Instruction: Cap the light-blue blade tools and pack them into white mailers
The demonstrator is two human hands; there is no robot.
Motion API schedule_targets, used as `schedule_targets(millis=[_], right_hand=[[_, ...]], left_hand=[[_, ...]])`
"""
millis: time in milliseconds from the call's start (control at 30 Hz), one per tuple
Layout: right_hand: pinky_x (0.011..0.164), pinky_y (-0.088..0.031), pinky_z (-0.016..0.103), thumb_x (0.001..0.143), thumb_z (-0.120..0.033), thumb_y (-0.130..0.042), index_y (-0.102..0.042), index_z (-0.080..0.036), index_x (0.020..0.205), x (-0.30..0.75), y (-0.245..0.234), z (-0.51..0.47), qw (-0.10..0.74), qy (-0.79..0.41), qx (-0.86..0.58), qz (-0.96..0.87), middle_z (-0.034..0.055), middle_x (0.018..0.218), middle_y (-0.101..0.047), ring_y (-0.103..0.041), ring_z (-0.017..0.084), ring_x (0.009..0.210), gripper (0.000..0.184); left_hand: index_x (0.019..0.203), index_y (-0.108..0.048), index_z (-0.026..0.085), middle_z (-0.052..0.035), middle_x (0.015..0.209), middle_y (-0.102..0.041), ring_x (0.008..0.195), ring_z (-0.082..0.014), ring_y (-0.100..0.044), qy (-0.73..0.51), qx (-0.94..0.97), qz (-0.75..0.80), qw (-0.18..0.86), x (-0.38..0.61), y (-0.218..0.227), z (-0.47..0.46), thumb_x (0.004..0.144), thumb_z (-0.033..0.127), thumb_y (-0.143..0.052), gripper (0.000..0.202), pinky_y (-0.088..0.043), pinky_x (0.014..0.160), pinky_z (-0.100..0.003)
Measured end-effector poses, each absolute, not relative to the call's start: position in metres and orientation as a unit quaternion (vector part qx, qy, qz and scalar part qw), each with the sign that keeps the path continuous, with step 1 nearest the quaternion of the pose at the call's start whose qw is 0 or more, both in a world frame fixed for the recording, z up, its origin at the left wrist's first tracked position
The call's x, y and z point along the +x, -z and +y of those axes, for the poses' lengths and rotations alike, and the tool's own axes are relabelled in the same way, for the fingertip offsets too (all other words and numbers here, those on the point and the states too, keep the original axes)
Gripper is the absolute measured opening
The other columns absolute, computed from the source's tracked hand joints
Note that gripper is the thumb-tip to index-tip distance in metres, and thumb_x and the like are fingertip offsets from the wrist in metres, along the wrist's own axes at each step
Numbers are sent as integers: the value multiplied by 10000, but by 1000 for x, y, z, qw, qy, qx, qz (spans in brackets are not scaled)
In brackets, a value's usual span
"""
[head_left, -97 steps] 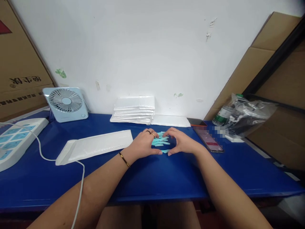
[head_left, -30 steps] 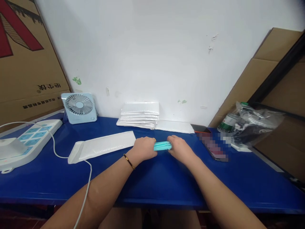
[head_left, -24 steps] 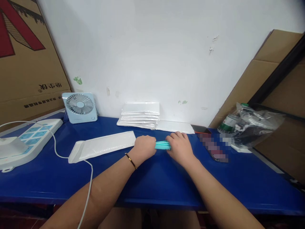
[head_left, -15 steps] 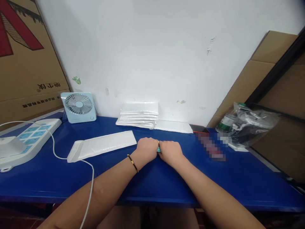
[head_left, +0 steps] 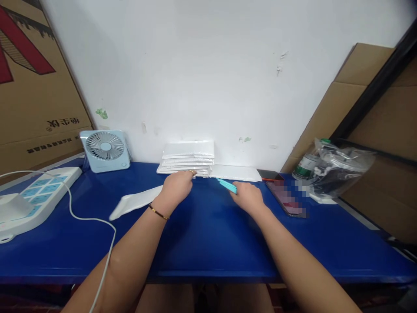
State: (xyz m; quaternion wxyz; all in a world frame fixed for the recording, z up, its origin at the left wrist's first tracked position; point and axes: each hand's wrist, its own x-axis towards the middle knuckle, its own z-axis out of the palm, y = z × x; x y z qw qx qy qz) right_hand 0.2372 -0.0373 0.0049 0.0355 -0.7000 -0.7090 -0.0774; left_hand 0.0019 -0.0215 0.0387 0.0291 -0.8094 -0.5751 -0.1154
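Observation:
My right hand (head_left: pixel 248 196) is closed on a bundle of teal strips (head_left: pixel 227 185), whose end sticks out to the upper left of my fingers, just above the blue table (head_left: pixel 208 243). My left hand (head_left: pixel 176 184) is closed on the right end of a white padded envelope (head_left: pixel 137 202), which lies slanted to the left with its open flap at the far left. This hand sits just in front of a stack of white padded envelopes (head_left: pixel 188 158) by the wall. The two hands are apart.
One flat white envelope (head_left: pixel 235 172) lies right of the stack. A phone (head_left: pixel 286 198) and a plastic bag with a bottle (head_left: pixel 339 167) are at the right. A small fan (head_left: pixel 104 150), a power strip (head_left: pixel 35 193) and its white cable (head_left: pixel 97 221) are at the left. Cardboard flanks both sides.
The loose teal strips were gathered into one bundle between both hands. Now my right hand alone holds it, and my left hand has moved left and back onto the white envelope.

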Motion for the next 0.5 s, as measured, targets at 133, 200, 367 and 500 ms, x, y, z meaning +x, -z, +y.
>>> schedule_targets(millis=[133,200,367,500], right_hand=[[597,-399,297,906,-503,-311,-635,-226,954,274,-16,-29,77,69,-757,-645,111,902,-684,-645,259,818,428],[597,-391,293,909,-508,-301,-641,-216,940,290,-20,-26,87,65,-776,-621,118,902,-686,-643,256,819,449],[591,-383,283,904,-514,-303,-648,-202,919,301,-21,-23,105,51,-775,-621,120,884,-686,-637,258,819,466],[611,-385,284,897,-518,-316,-649,-202,902,295,-16,-23,101,51,-760,-640,116,899,-684,-634,255,826,460]], left_hand=[[1163,-598,344,41,1111,-669,1034,-170,-603,163,-923,-327,-122,29,-61,-67,780,98,-396,498,-351,1022,-347],[1005,-669,373,91,1065,-682,1062,-159,-593,90,-945,-206,-236,37,-62,-85,729,62,-451,469,-209,1115,-378],[951,-684,353,86,954,-702,966,-198,-628,-72,-903,-128,-404,25,-61,-84,604,100,-662,430,-170,1127,-397],[1058,-636,279,-7,947,-687,870,-226,-635,-62,-896,-266,-351,8,-58,-64,584,489,-727,527,-448,888,-352]])
